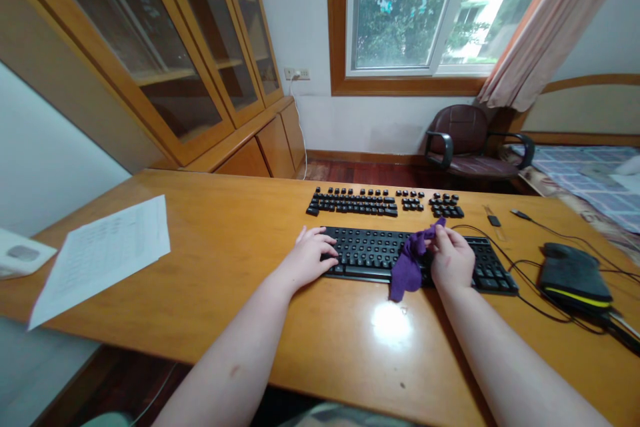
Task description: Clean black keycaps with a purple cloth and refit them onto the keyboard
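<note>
A black keyboard [367, 248] lies across the desk with its keycaps off, showing small key stems. My left hand [314, 252] rests at its left end, fingers apart and laid over the edge. Over the right part of the board, my right hand [451, 257] is closed, pinching a bunched purple cloth [407, 270]. The cloth hangs down across the keys and past the front edge onto the desk. Behind the board, the loose black keycaps [353, 204] stand in rows set out like a keyboard.
On the right of the wooden desk [225, 253] are a dark pouch-like item with a yellow stripe [575, 277], black cables [537, 307] and a small black piece [494, 221]. Paper sheets [107, 247] and a white object [23, 253] lie left. An armchair [463, 140] stands beyond.
</note>
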`<state>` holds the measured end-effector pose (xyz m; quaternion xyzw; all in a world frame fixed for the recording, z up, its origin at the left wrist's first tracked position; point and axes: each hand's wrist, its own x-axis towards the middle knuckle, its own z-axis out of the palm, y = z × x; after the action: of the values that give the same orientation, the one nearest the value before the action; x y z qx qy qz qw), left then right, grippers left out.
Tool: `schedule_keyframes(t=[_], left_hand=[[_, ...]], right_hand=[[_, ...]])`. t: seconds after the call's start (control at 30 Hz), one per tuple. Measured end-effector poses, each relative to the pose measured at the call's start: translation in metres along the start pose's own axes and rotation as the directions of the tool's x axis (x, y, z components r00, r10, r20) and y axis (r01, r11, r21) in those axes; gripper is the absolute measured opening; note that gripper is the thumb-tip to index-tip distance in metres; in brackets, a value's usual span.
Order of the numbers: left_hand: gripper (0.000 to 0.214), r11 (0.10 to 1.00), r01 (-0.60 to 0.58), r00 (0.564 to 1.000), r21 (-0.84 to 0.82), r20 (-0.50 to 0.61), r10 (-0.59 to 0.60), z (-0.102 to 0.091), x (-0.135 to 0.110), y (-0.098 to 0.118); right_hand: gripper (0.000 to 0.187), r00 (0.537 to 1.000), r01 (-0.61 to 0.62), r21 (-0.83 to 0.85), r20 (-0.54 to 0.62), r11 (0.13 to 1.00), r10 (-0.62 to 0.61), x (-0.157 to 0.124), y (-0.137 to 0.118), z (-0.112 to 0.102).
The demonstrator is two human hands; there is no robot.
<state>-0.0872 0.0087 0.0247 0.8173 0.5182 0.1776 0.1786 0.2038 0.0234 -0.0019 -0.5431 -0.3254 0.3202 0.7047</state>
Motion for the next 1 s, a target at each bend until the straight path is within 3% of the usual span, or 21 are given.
schedule_keyframes(t=[0.33,0.7,1.0], left_hand=[[0.008,1.000,0.020,0.999,-0.006,-0.043,-0.020,0.0023,-0.0006,0.0015],[0.009,0.999,-0.050,0.997,0.017,-0.051,0.051,0.0028,0.0003,-0.0028],[0.007,1.000,0.028,0.997,-0.006,-0.066,-0.028,0.0056,0.0019,-0.0027]], right_hand=[[0.029,1.000,0.013,-0.024,-0.004,1.000,-0.013,-0.0012,-0.0009,0.0002],[0.031,1.000,0.020,0.001,-0.006,1.000,-0.020,0.0008,0.0037,0.0005],[0.029,1.000,0.012,0.006,0.001,1.000,-0.012,-0.0001,0.0027,0.0009]])
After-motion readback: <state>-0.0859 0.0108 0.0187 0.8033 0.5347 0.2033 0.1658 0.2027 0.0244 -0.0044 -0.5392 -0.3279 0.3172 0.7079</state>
